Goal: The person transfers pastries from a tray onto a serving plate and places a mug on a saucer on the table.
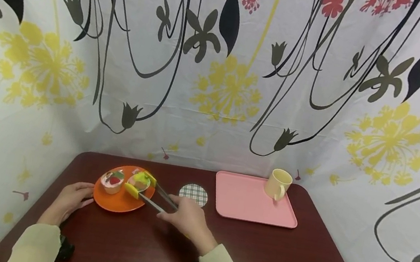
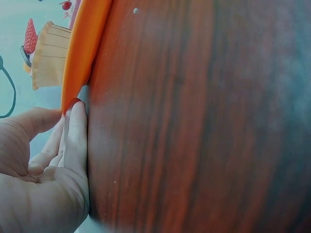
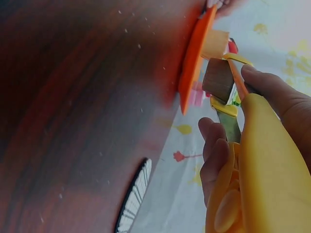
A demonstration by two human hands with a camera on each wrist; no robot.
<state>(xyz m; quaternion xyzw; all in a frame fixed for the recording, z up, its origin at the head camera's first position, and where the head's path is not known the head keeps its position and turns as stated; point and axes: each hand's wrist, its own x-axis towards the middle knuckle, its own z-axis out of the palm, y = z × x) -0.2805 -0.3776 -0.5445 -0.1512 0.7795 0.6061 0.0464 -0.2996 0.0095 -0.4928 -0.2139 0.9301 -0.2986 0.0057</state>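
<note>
An orange plate (image 1: 116, 202) lies at the table's left side. My left hand (image 1: 73, 199) pinches its rim, thumb above and fingers beneath, as the left wrist view shows. My right hand (image 1: 189, 219) grips yellow-handled tongs (image 3: 272, 160) with metal arms and yellow tips. Between those tips is a small cake with a green and yellow top (image 1: 140, 180), above the plate; its brown base (image 3: 217, 80) shows in the right wrist view. I cannot tell whether it touches the plate. A strawberry-topped cupcake (image 1: 112, 183) sits on the plate's left half. Something pink (image 3: 196, 95) shows behind the held cake.
A round checked coaster (image 1: 196, 194) lies beyond my right hand. Farther right is a pink tray (image 1: 242, 198), with a pale yellow mug (image 1: 278, 184) at its back right corner. Flower-patterned curtains (image 1: 216, 141) surround the dark wooden table (image 1: 125, 246).
</note>
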